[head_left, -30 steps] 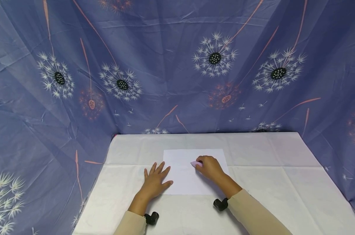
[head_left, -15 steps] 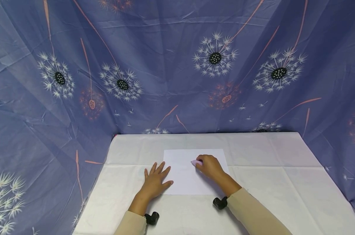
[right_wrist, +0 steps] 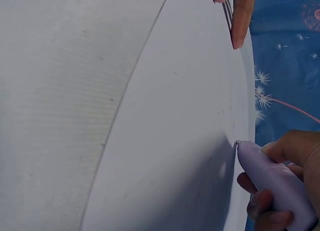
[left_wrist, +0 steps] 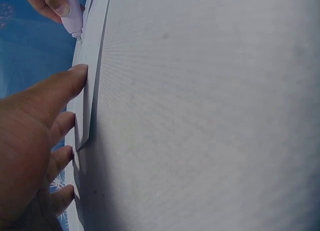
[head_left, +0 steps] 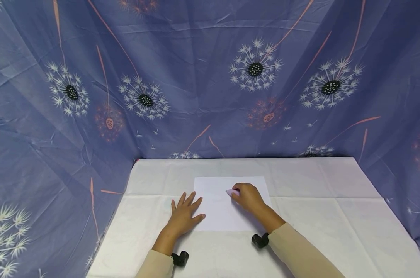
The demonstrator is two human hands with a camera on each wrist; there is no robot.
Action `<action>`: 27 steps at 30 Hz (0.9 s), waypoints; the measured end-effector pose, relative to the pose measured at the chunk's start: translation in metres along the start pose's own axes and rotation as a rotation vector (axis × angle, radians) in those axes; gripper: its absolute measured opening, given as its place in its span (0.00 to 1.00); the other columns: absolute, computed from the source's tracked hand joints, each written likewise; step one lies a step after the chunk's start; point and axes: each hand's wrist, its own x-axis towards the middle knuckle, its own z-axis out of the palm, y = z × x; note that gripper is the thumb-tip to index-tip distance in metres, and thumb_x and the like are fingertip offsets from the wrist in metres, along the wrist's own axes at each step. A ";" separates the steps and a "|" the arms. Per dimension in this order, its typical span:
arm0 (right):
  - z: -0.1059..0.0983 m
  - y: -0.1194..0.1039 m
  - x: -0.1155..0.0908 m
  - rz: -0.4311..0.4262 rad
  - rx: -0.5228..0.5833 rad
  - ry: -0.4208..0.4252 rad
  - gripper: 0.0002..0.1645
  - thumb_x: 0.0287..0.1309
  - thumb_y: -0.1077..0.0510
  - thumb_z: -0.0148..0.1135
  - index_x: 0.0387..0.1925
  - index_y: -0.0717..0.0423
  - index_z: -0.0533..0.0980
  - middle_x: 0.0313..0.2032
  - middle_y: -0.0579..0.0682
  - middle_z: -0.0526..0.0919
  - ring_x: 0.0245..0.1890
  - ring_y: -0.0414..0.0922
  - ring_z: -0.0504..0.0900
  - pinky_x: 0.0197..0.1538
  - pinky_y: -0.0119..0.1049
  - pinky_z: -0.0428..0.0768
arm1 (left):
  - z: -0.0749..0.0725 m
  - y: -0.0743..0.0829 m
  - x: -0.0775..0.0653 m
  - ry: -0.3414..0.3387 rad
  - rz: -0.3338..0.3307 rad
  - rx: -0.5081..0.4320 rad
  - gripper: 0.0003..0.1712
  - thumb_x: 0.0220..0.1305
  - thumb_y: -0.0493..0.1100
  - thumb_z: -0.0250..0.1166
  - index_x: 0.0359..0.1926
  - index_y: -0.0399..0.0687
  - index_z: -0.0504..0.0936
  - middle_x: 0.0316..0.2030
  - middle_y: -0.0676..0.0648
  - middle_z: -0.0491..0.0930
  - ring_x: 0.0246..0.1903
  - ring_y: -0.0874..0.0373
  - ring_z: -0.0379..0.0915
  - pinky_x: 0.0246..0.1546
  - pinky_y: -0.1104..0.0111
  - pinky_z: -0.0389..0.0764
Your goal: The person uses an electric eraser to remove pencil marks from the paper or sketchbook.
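Observation:
A white sheet of paper (head_left: 216, 212) lies on the white-covered table. My left hand (head_left: 183, 218) rests spread at its left edge, with thumb and fingertips on the paper in the left wrist view. My right hand (head_left: 249, 199) grips a thick lavender pen (right_wrist: 272, 178) with a rounded body and a narrow pale tip. That tip is down at the upper middle of the sheet, pointing left. The pen's rear end is hidden by the hand in the head view. Faint small marks show on the paper near the tip in the right wrist view.
A creased white cloth (head_left: 321, 216) covers the table around the sheet. Behind and to the left hangs a blue curtain (head_left: 196, 77) printed with dandelions. A black wrist camera (head_left: 260, 240) sits below the right hand, and another wrist camera (head_left: 180, 258) below the left.
The right hand and pen have shifted very slightly up the sheet. The left hand has stayed in place on the paper.

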 end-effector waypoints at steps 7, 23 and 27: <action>0.003 0.000 0.004 -0.001 -0.005 0.008 0.09 0.61 0.52 0.71 0.37 0.54 0.86 0.33 0.50 0.89 0.31 0.44 0.82 0.41 0.43 0.81 | 0.001 -0.001 0.000 0.002 0.007 0.002 0.38 0.66 0.63 0.64 0.72 0.56 0.71 0.78 0.43 0.59 0.78 0.32 0.44 0.68 0.23 0.40; 0.007 -0.001 0.008 0.001 0.008 0.021 0.09 0.60 0.54 0.72 0.38 0.55 0.85 0.35 0.52 0.89 0.32 0.46 0.83 0.42 0.44 0.82 | 0.000 0.001 0.000 0.005 -0.001 0.010 0.38 0.66 0.62 0.65 0.72 0.56 0.71 0.77 0.43 0.59 0.78 0.33 0.44 0.68 0.24 0.40; 0.007 -0.003 0.008 -0.001 0.024 0.026 0.10 0.60 0.54 0.72 0.37 0.56 0.85 0.35 0.51 0.89 0.33 0.46 0.84 0.43 0.45 0.82 | 0.000 0.002 0.000 0.005 -0.006 0.002 0.38 0.65 0.62 0.66 0.72 0.56 0.72 0.77 0.43 0.60 0.79 0.33 0.44 0.68 0.24 0.40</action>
